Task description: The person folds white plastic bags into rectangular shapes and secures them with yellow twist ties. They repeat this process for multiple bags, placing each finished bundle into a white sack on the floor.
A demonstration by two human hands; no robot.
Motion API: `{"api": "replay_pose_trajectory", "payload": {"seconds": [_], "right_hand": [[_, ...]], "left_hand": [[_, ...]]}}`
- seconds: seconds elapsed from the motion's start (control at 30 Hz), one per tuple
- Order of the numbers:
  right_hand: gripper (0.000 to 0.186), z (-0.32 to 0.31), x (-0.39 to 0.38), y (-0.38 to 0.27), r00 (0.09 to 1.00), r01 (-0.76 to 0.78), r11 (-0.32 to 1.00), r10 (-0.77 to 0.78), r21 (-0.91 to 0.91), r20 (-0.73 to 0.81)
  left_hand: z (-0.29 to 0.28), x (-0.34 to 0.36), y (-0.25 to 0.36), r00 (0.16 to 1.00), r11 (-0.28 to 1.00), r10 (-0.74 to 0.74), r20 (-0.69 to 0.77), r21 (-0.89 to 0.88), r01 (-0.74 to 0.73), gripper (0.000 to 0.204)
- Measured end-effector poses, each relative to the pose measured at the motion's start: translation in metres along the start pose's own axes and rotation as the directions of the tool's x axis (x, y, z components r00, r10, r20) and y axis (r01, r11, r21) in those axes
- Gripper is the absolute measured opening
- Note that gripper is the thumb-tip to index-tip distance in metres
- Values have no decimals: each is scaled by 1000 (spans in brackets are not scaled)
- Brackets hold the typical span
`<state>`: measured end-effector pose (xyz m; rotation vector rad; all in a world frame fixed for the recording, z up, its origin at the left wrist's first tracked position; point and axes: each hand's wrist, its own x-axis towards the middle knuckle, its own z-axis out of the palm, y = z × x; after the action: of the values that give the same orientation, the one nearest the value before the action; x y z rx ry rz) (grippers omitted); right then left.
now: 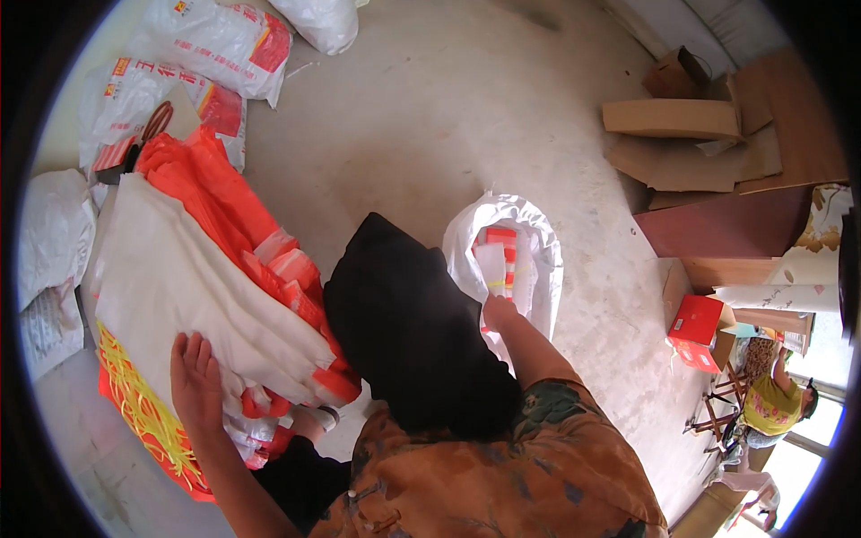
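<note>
My left hand (195,372) lies with its fingers stretched out on a long stack of white fabric (206,260). Orange-red material (211,184) runs along that stack's far side. Beside the left hand hangs a bunch of yellow strips (143,408). My right hand (500,312) reaches into the mouth of a white sack (462,238), its fingers closed at the lower end of a white folded bundle (490,262) with a yellow band round it. Red-and-white striped pieces (508,247) lie behind that bundle in the sack. The right fingertips are partly hidden.
My black-clad knee (395,314) rises between stack and sack. Scissors (157,121) with brown handles stand at the stack's far end. Full white bags (215,45) lie far left. Flattened cardboard (673,121) and a red box (700,332) are at right; another person (773,403) sits beyond.
</note>
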<state>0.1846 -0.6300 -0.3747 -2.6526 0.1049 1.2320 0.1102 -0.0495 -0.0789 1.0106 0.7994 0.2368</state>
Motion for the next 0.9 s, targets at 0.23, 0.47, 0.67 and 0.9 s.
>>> {"api": "replay_pose_trajectory", "payload": {"seconds": [0.23,0.47,0.67,0.9], "right_hand": [[51,99,117,102,950,30,799,164,600,-265],[51,99,171,128,973,-110,374,230,921,23],[44,119,188,159,971,-81,474,238,877,-39],[44,64,146,123,954,-160,452,301,877,18]], "left_hand": [[-1,-10,2,999,999,29,-27,37,-28,49],[-20,-8,-1,992,996,72,105,52,-78,46],[-26,0,-7,985,998,55,163,25,-59,46],[-39,-6,9,961,998,60,272,-41,-51,45]]}}
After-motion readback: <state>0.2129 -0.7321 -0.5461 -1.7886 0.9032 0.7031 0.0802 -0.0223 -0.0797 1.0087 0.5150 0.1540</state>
